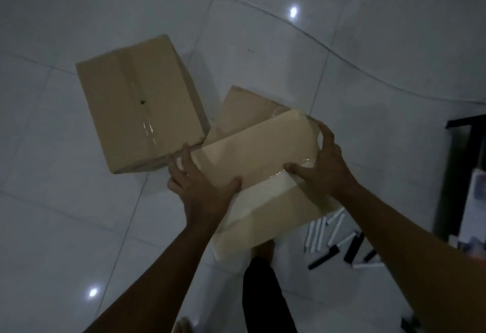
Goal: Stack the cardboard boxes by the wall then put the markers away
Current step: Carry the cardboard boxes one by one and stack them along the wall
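Both hands, left [202,188] and right [322,167], grip taped brown cardboard box [252,159] ends; lift level, clear neighbouring boxes.

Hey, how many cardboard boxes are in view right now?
3. The large box sits on the floor at left, a second box lies behind the held box, gripped by both hands. Others may be hidden.

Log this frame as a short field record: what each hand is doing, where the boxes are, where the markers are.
left hand: grips near-left edge of held box
right hand: grips right end of held box
large box: on floor, taped shut, left of held box
third box: on floor, partly hidden behind held box
markers: scattered on floor, lower right
floor: white tile
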